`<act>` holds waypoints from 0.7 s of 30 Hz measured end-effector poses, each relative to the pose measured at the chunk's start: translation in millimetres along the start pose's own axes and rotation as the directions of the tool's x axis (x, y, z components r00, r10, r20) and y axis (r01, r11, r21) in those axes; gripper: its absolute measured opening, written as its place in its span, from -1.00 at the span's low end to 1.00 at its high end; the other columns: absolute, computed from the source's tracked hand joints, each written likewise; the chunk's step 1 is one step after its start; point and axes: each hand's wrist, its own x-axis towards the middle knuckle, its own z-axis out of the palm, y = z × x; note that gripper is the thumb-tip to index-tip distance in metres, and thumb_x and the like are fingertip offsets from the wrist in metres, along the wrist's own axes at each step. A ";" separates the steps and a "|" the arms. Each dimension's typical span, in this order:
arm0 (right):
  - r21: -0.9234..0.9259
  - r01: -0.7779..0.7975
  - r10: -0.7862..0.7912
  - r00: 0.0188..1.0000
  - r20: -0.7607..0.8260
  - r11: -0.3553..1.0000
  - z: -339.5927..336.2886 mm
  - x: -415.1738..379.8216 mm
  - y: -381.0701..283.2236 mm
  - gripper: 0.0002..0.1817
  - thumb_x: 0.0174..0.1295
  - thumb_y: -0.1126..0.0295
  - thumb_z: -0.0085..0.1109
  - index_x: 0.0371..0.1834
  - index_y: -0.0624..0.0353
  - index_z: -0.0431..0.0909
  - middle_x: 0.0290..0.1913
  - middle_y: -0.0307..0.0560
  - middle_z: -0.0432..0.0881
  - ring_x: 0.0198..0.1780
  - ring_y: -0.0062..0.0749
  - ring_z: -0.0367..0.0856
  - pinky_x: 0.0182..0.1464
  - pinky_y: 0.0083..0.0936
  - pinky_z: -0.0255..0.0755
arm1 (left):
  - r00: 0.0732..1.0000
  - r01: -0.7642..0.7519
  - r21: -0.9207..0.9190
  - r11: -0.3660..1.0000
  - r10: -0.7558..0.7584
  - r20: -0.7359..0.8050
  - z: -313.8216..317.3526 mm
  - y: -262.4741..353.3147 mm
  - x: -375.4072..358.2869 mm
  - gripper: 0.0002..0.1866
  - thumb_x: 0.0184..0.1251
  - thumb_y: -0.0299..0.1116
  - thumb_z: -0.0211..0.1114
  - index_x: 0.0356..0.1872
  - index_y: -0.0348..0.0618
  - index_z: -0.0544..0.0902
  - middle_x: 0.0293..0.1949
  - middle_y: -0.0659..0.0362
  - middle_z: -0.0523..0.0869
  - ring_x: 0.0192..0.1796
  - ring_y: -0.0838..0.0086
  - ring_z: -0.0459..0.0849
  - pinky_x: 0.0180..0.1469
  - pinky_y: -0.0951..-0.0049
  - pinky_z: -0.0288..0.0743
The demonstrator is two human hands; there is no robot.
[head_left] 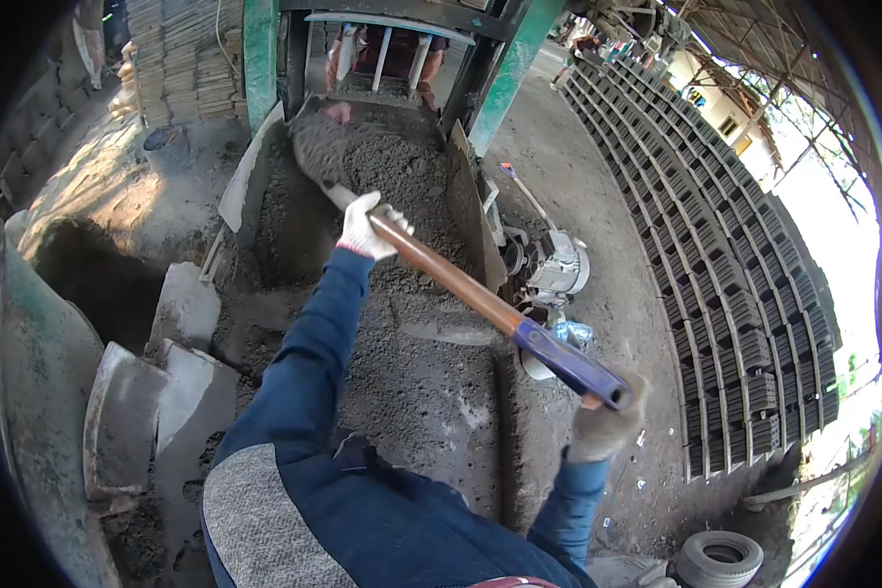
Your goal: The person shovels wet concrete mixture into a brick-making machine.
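Note:
A shovel (451, 274) with a brown wooden shaft and a blue handle end slants across the middle of the view. My left hand (370, 225), in a white glove, is closed round the shaft low down, close to the blade. At the blue end, my gloved right hand (610, 416) is wrapped round the grip. The blade lies among dark, damp, crumbly mix (392, 167) in a trough under a green-framed machine (505, 78), and its tip is hard to make out. Behind the machine's bars, parts of another person (427, 95) show.
A grey motor (559, 267) stands right of the trough, with a small-headed long tool (527, 191) beside it. Long stacked rows of blocks (701, 265) line the right. Bent metal sheets (122, 416) and a dark pit (98, 279) lie left. A tire (719, 561) rests at lower right.

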 end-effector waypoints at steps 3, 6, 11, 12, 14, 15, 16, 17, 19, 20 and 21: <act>-0.114 -0.271 0.280 0.958 0.068 0.956 25.1 -60.9 122.7 -0.54 0.30 -0.06 0.33 -0.20 0.19 0.65 -0.32 -0.08 0.68 -0.32 -0.30 0.69 -0.25 -0.35 0.56 | 0.910 -0.277 0.175 0.945 0.317 -0.269 1.5 -23.4 45.1 -0.76 0.36 -0.26 0.28 -0.48 -0.06 0.47 -0.61 0.13 0.48 -0.53 0.27 0.52 -0.07 -0.03 0.60; 0.111 -0.864 0.835 0.502 0.226 0.490 21.0 -101.2 243.0 -0.88 0.23 0.33 0.35 -0.25 0.10 0.70 -0.49 -0.17 0.61 -0.48 -0.28 0.59 -0.45 -0.24 0.45 | 0.952 -0.259 0.173 0.950 0.282 -0.119 40.5 -101.6 -27.5 -0.85 0.39 -0.30 0.31 -0.18 -0.07 0.52 -0.55 0.14 0.54 -0.49 0.22 0.59 -0.09 -0.17 0.61; 0.112 -0.959 0.887 -0.192 0.421 -0.261 -1.3 -212.0 465.1 -0.87 0.39 0.35 0.11 -0.34 0.04 0.57 -0.58 -0.15 0.50 -0.68 -0.33 0.39 -0.66 -0.31 0.22 | 0.965 -0.262 0.247 0.933 0.250 0.079 11.6 -259.5 -195.8 -0.79 0.44 -0.22 0.25 -0.35 -0.08 0.56 -0.41 0.18 0.60 -0.18 0.24 0.67 0.28 -0.07 0.42; -0.053 -0.971 0.882 -0.232 0.411 -0.231 -5.6 -220.2 481.9 -0.87 0.40 0.35 0.09 -0.32 0.03 0.57 -0.57 -0.14 0.51 -0.68 -0.31 0.40 -0.66 -0.28 0.23 | 0.950 -0.309 0.259 0.915 0.312 0.032 -9.3 -285.8 -222.4 -0.80 0.44 -0.21 0.26 -0.33 -0.09 0.59 -0.39 0.18 0.62 -0.19 0.21 0.67 0.28 -0.09 0.42; -0.304 -0.950 0.823 -0.232 0.519 -0.076 -4.2 -245.5 515.0 -0.89 0.40 0.32 0.09 -0.27 0.03 0.57 -0.51 -0.10 0.54 -0.66 -0.26 0.45 -0.66 -0.23 0.27 | 0.853 -0.412 -0.021 0.911 0.377 -0.360 -45.9 -325.2 -276.6 -0.83 0.41 -0.28 0.24 -0.37 -0.09 0.61 -0.47 0.15 0.65 -0.28 0.17 0.68 0.22 -0.13 0.45; -0.377 -0.926 0.783 -0.216 0.583 0.025 -3.7 -248.1 507.9 -0.95 0.34 0.41 0.13 -0.28 0.06 0.57 -0.50 -0.09 0.57 -0.65 -0.28 0.47 -0.66 -0.26 0.30 | 0.754 -0.497 -0.095 0.863 0.374 -0.540 -63.0 -338.2 -303.0 -0.83 0.39 -0.31 0.26 -0.42 -0.09 0.58 -0.53 0.16 0.62 -0.35 0.21 0.64 0.06 -0.03 0.52; -0.428 -0.896 0.733 -0.210 0.647 0.121 0.1 -237.3 476.4 -0.98 0.27 0.49 0.17 -0.29 0.10 0.57 -0.49 -0.08 0.60 -0.63 -0.30 0.50 -0.66 -0.30 0.33 | 0.646 -0.598 -0.207 0.775 0.313 -0.696 -89.9 -350.8 -327.2 -0.79 0.35 -0.32 0.29 -0.47 -0.07 0.51 -0.57 0.18 0.57 -0.43 0.28 0.58 -0.16 0.12 0.54; -0.450 -0.866 0.675 -0.198 0.710 0.220 2.5 -217.7 428.0 -0.92 0.20 0.57 0.21 -0.30 0.13 0.56 -0.48 -0.07 0.62 -0.62 -0.33 0.52 -0.65 -0.33 0.36 | 0.483 -0.687 -0.199 0.698 0.236 -0.843 -96.2 -362.3 -351.3 -0.74 0.35 -0.30 0.32 -0.51 -0.06 0.46 -0.59 0.19 0.53 -0.50 0.33 0.51 -0.32 0.23 0.50; -0.437 -0.828 0.469 -0.248 0.848 0.352 12.7 -210.0 390.9 -0.79 0.10 0.64 0.32 -0.22 0.18 0.58 -0.42 -0.09 0.67 -0.57 -0.37 0.59 -0.60 -0.38 0.42 | 0.231 -0.773 -0.019 0.634 0.255 -0.939 -177.1 -400.2 -417.2 -0.66 0.40 -0.17 0.30 -0.50 -0.05 0.41 -0.60 0.19 0.49 -0.54 0.34 0.50 -0.38 0.22 0.55; -0.411 -0.819 0.324 -0.293 0.900 0.400 20.6 -218.2 396.4 -0.71 0.06 0.63 0.39 -0.13 0.20 0.61 -0.37 -0.12 0.69 -0.53 -0.38 0.63 -0.54 -0.41 0.45 | 0.121 -0.828 0.013 0.560 0.201 -0.972 -160.4 -417.8 -439.8 -0.63 0.43 -0.14 0.26 -0.53 -0.03 0.38 -0.60 0.20 0.48 -0.58 0.38 0.46 -0.40 0.28 0.54; -0.380 -0.780 0.248 -0.292 0.924 0.497 26.0 -214.1 382.1 -0.69 0.06 0.62 0.39 -0.10 0.22 0.60 -0.36 -0.11 0.70 -0.51 -0.40 0.65 -0.50 -0.43 0.48 | 0.085 -0.859 0.031 0.510 0.202 -0.976 -165.1 -438.8 -466.7 -0.63 0.44 -0.13 0.25 -0.53 -0.02 0.38 -0.59 0.20 0.49 -0.58 0.36 0.47 -0.37 0.26 0.56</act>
